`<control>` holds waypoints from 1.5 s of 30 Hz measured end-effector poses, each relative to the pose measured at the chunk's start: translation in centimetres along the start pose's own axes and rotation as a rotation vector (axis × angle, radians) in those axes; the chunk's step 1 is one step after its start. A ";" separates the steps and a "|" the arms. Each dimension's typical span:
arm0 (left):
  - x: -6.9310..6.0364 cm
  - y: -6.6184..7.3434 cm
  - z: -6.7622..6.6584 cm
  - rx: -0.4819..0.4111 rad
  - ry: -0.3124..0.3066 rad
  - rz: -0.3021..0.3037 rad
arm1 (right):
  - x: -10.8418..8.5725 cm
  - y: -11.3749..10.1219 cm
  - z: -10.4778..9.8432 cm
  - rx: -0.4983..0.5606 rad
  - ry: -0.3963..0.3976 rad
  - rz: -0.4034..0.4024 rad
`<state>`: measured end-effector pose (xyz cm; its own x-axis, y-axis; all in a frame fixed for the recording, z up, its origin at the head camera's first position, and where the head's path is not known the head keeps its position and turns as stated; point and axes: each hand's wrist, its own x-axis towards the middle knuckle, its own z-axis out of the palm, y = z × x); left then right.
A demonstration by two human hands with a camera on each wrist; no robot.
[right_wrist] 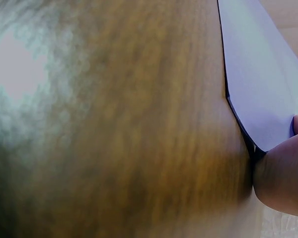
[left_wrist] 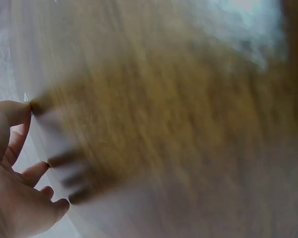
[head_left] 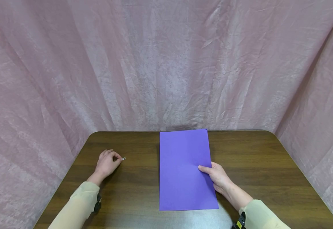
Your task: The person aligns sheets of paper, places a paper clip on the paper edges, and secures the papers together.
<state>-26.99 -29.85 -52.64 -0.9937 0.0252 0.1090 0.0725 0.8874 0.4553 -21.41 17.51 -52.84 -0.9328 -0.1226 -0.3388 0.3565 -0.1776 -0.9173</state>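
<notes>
In the head view, my left hand (head_left: 107,163) is at the left of the table, its thumb and index finger pinching a small silver paper clip (head_left: 123,158). The clip's tip (left_wrist: 26,97) pokes up past the fingertips in the left wrist view; the other fingers are spread apart. My right hand (head_left: 220,178) grips the right edge of a purple sheet of paper (head_left: 183,171), thumb on top and fingers hidden beneath. A second layer peeks out at the far right corner. In the right wrist view, the paper (right_wrist: 260,74) looks pale and bends near the thumb.
A brown wood-grain table (head_left: 252,156) with rounded far corners lies under both hands. Pink crushed-velvet curtains (head_left: 166,63) hang behind it and along both sides. Light glares off the tabletop near its front edge.
</notes>
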 end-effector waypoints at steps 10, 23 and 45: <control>0.1 1.1 0.4 -0.010 -0.018 0.005 | 0.0 0.0 0.0 -0.003 0.015 0.002; 0.5 3.9 2.1 -0.027 -0.026 0.065 | -0.1 0.0 0.0 0.005 0.011 0.007; 0.6 6.4 3.6 -0.099 -0.038 0.163 | 0.0 -0.1 0.0 -0.025 0.008 0.007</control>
<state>-27.38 -22.53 -52.81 -0.9705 0.1841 0.1559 0.2391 0.8205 0.5192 -21.47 17.56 -52.75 -0.9307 -0.1159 -0.3469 0.3618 -0.1527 -0.9196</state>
